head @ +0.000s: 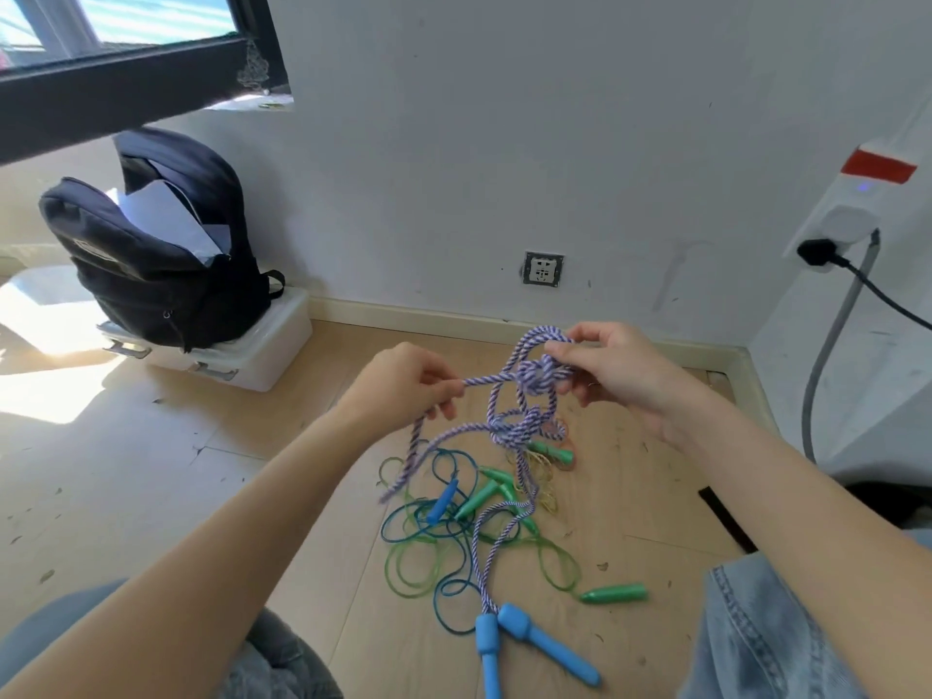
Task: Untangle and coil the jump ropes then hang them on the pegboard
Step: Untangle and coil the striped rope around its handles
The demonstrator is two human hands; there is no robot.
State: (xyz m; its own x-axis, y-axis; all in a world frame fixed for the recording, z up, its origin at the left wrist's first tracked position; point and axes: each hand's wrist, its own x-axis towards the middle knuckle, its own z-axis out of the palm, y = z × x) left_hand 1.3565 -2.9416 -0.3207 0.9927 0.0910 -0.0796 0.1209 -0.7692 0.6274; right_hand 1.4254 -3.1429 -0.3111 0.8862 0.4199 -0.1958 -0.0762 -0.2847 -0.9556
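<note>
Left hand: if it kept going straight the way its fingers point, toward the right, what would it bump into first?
Most likely the knot in the purple rope that the left hand pinches. The right hand holds that knot just beyond. Depth is hard to judge from one view.

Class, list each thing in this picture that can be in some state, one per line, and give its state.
Purple rope: knotted, held up off the floor.
Left hand: grips a strand of the purple rope.
Right hand: pinches the rope at the upper knot.
Blue handles: lying on the floor, side by side.
Green and blue cords: tangled on the floor.
Backpack: unzipped, papers showing.
Black plug: plugged in.
</note>
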